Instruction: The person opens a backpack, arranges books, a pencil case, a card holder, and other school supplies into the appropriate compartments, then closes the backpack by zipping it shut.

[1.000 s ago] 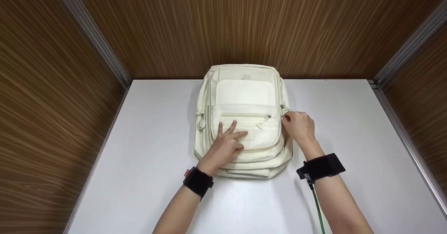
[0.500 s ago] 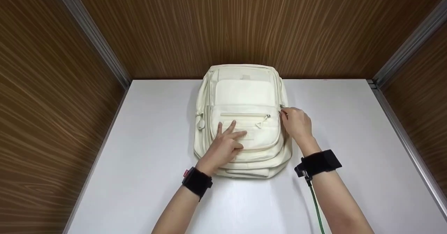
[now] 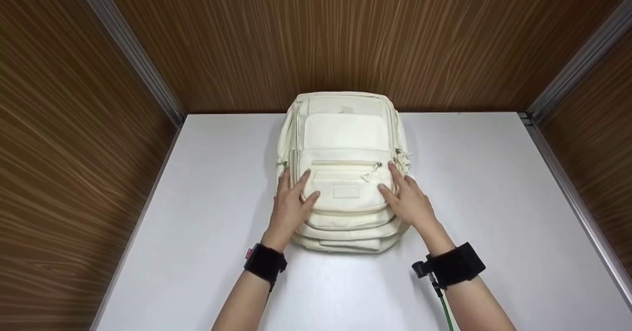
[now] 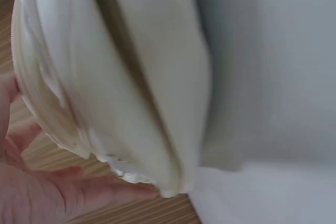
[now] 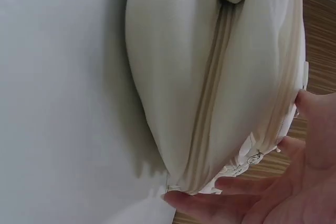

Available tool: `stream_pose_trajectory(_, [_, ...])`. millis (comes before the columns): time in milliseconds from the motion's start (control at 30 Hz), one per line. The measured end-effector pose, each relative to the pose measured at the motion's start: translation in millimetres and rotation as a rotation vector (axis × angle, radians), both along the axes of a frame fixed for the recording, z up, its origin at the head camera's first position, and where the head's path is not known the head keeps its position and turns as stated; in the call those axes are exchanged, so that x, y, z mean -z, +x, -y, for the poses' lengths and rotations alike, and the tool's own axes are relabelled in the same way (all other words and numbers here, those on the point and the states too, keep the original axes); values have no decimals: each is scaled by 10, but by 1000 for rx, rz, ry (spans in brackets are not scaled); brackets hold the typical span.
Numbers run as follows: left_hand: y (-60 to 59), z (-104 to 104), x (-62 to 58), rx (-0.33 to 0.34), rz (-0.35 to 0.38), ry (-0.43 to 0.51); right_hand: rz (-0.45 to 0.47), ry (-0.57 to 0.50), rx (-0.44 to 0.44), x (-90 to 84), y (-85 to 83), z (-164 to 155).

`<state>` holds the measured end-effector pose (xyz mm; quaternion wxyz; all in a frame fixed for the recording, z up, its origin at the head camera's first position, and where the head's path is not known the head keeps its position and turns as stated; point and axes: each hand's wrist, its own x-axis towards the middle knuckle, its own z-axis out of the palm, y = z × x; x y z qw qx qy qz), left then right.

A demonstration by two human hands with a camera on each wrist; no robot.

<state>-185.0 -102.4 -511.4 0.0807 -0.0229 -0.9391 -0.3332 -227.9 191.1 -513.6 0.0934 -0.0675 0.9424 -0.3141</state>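
A cream backpack [image 3: 345, 133] lies front side up at the back of the white table. My left hand [image 3: 288, 210] spreads its fingers over the backpack's lower left edge. On the opposite edge, my right hand [image 3: 412, 202] rests with fingers spread, its thumb near the front pocket's patch [image 3: 346, 191]. A zipper pull [image 3: 366, 176] hangs from the short front zipper, left of the right fingertips. In the left wrist view the bag's side [image 4: 121, 77] shows beside the extended fingers. The right wrist view shows the other side [image 5: 210, 87], with fingertips touching its edge.
The white table [image 3: 212, 173] surrounds the bag. Wood-grain panels [image 3: 316, 39] stand behind and at both sides, joined by metal rails [image 3: 133, 49]. A green cable [image 3: 446, 311] runs down from the black right wrist strap [image 3: 456, 266].
My right hand has let go of the zipper at the right side and spread its fingers over the front. My left hand has slid left from the front pocket to the left edge.
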Motion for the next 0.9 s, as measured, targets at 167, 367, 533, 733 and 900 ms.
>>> stream_pose_trajectory(167, [-15,37,34,-9,152,78,79,23,-39,-3,-11,6])
stream_pose_trajectory(367, [-132,52,52,3,195,113,113,36,-54,25,-146,-8])
stream_pose_trajectory(533, [-237,46,79,23,211,131,112,40,-60,31,-259,-16])
stream_pose_trajectory(733, [-345,28,99,34,217,127,123,57,-56,30,-368,-33])
stream_pose_trajectory(900, [-405,-2,100,30,218,113,121,70,-66,26,-423,-57])
